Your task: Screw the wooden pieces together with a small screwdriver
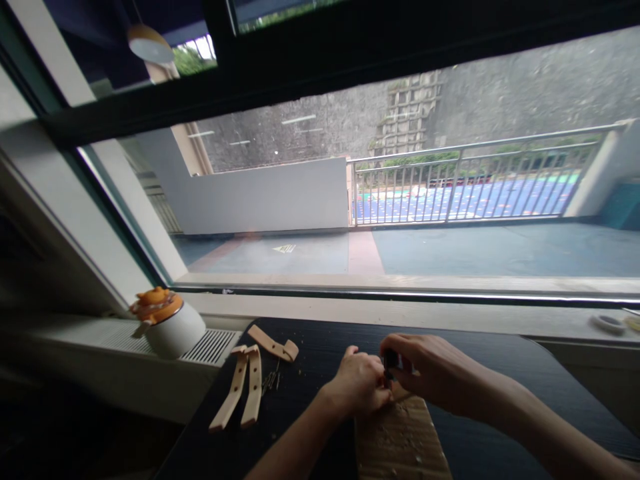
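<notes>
My left hand is closed over a pale wooden piece, pressing it at the far end of a thick wooden board. Most of that piece is hidden under my fingers. My right hand grips a short dark-handled tool right beside the left fingertips; the tool's working end cannot be made out. To the left lie three bent wooden pieces with holes: one at the back, one at the outer side, and one beside it. Several thin screws or nails lie near them.
The black table stands against a window sill. A white pot with an orange lid sits on the ledge at left. A roll of tape rests on the sill at right. Wood crumbs dot the board.
</notes>
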The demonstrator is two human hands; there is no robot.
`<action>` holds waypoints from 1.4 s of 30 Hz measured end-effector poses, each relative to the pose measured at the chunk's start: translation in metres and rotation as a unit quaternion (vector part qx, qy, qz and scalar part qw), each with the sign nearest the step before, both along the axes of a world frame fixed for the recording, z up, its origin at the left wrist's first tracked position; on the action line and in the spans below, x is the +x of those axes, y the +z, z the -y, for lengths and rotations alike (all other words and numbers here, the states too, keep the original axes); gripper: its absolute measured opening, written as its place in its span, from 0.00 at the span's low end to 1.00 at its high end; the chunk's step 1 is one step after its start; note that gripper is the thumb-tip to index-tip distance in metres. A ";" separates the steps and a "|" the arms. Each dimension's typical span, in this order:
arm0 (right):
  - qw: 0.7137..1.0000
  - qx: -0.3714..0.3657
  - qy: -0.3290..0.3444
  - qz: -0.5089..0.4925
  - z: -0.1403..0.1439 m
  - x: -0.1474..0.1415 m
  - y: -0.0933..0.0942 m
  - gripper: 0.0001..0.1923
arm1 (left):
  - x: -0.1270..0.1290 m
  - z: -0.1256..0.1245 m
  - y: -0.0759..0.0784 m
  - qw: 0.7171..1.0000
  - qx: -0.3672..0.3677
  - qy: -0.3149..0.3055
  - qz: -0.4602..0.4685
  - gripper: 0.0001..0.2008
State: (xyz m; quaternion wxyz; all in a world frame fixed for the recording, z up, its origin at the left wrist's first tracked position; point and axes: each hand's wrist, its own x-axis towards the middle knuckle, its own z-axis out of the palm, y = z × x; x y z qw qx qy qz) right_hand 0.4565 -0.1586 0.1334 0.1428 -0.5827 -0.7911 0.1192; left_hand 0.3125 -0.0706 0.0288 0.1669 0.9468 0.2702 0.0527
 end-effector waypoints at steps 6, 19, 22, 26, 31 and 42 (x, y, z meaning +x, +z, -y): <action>0.997 0.027 -0.048 0.047 -0.004 0.003 -0.011 0.04 | 0.000 0.002 0.004 1.000 0.000 0.003 -0.009 0.07; 0.997 0.044 -0.030 0.052 -0.006 0.001 -0.009 0.05 | 0.000 0.005 0.009 1.000 0.004 0.012 -0.016 0.06; 0.996 0.048 -0.048 0.055 -0.008 0.000 -0.014 0.07 | 0.000 0.004 0.008 1.000 -0.003 0.011 -0.009 0.05; 0.996 0.050 -0.053 0.043 -0.008 0.000 -0.013 0.08 | -0.001 0.003 0.005 1.000 -0.019 0.009 0.009 0.04; 0.999 0.036 -0.015 0.005 -0.007 0.001 -0.011 0.10 | -0.001 0.003 0.001 1.000 -0.003 0.010 0.024 0.05; 0.997 0.048 -0.049 0.024 -0.012 0.002 -0.023 0.08 | -0.001 0.005 0.005 1.000 -0.016 0.013 0.020 0.05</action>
